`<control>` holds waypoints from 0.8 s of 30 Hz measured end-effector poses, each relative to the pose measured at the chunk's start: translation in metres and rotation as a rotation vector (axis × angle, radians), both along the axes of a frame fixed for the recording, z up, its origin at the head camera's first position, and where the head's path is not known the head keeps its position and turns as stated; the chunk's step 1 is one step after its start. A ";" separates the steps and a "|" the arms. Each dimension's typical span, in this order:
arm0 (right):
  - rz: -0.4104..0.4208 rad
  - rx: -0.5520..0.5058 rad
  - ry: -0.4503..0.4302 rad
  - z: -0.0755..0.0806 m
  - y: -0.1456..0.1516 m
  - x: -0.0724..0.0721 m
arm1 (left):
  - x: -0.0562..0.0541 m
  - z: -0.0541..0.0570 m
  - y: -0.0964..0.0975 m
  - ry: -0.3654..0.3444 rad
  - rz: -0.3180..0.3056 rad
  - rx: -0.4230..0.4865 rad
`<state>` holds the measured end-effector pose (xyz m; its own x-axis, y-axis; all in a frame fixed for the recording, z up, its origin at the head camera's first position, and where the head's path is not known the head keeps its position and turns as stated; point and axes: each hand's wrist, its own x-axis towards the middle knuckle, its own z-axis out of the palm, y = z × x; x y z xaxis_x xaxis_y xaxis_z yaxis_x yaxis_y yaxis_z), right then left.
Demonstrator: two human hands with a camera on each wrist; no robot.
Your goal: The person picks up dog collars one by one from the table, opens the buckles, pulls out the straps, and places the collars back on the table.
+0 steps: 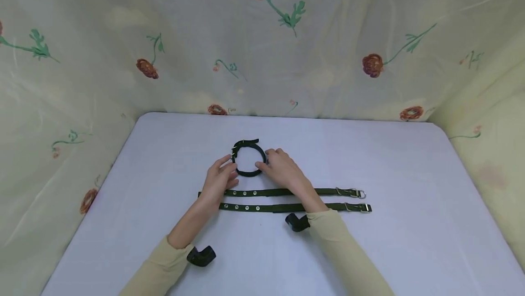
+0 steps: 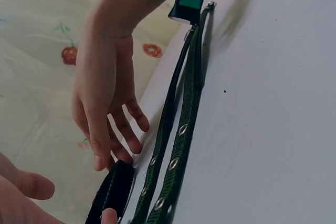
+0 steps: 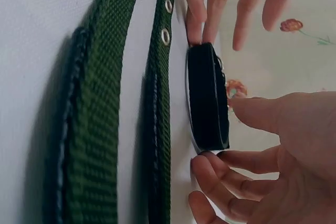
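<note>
A dark green collar [image 1: 249, 174], buckled into a ring, stands on its edge on the white table. My left hand [image 1: 217, 182] is at its left side by the buckle, fingers slightly bent. On the opposite side my right hand [image 1: 283, 168] has its fingertips at the band. In the right wrist view the right thumb [image 3: 257, 114] and fingers lie spread around the near end of the collar [image 3: 205, 98], not closed on it. The left fingertips [image 3: 195, 35] meet its far end.
Two more green webbing collars lie straightened out side by side beneath my forearms, an upper strap [image 1: 279, 192] and a lower strap [image 1: 283, 208], with metal eyelets at left and buckles at right. Flower-patterned cloth [image 1: 328, 59] hangs behind the white table [image 1: 410, 250].
</note>
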<state>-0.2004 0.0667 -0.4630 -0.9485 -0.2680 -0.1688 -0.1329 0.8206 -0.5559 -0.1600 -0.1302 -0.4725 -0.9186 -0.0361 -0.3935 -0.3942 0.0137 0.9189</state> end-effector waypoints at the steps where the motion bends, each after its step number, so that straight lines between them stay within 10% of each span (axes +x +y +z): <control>1: -0.003 0.001 -0.002 -0.001 -0.001 -0.001 | -0.001 0.000 0.000 -0.011 0.002 0.006; 11: -0.005 -0.024 0.028 -0.002 -0.007 0.001 | 0.000 0.004 0.001 -0.097 0.067 0.057; 24: 0.035 -0.286 0.123 0.013 0.007 0.031 | 0.020 0.008 -0.003 0.010 0.043 0.134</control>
